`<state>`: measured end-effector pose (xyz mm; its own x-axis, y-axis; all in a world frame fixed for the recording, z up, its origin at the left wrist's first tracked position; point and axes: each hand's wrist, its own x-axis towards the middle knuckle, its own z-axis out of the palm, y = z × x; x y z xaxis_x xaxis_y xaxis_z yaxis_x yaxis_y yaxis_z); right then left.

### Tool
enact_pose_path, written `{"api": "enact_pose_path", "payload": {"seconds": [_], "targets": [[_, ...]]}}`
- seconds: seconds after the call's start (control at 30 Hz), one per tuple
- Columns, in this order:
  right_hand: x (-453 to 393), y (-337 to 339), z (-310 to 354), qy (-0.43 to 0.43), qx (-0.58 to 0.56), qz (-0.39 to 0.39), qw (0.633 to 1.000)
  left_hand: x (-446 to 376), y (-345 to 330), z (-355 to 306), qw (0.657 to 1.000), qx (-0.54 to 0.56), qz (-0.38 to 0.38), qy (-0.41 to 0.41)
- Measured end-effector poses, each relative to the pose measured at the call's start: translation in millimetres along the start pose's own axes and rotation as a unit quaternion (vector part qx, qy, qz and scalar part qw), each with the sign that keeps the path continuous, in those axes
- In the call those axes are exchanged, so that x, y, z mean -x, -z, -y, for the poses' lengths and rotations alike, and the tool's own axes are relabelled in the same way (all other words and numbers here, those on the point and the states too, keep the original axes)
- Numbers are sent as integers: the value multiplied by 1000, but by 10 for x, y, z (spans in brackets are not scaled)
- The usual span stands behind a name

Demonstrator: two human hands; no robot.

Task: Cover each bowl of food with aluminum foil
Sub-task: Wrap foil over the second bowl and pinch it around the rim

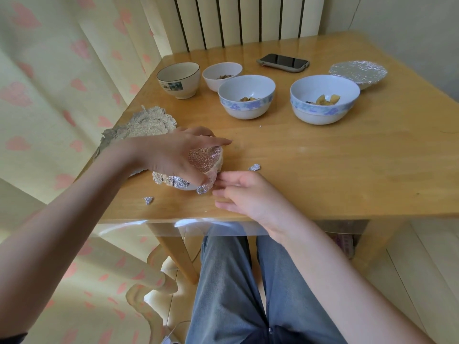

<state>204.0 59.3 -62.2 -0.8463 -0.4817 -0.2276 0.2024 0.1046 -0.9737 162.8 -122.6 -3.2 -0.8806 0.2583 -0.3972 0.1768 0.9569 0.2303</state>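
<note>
Two hands: both at the foil-wrapped bowl (198, 167), lower middle of the frame.
Left hand (173, 155): curled over the top of that bowl, gripping the foil.
Right hand (244, 194): fingers loose and mostly straight, tips touching the foil edge.
Open bowls: blue-patterned bowl (247, 96) and second blue-patterned bowl (324, 99) with food, upper middle; small white bowl (221, 75) and cream bowl (178, 80) behind, to the left.
Done bowl: foil-covered bowl (357, 73), upper right.
Foil bits: scrap (254, 167) and second scrap (148, 200) on the surface (323, 170).
Phone (283, 62): top middle.
Foil pile (146, 124): left edge.
</note>
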Motion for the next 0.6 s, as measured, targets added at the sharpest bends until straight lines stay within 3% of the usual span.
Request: {"api": "enact_pose_path", "payload": {"seconds": [0.13, 0.33, 0.5, 0.6], "targets": [[-6, -53, 14, 36, 91, -48, 994, 5, 14, 9, 1000, -23, 18, -2], [-73, 16, -3, 37, 71, -27, 996, -9, 12, -14, 1000, -14, -2, 2], [-117, -8, -170, 115, 237, -107, 959, -31, -1, -114, 998, -3, -48, 48], [-155, -51, -208, 145, 266, -137, 943, 3, 35, -110, 997, -7, -13, 69]]}}
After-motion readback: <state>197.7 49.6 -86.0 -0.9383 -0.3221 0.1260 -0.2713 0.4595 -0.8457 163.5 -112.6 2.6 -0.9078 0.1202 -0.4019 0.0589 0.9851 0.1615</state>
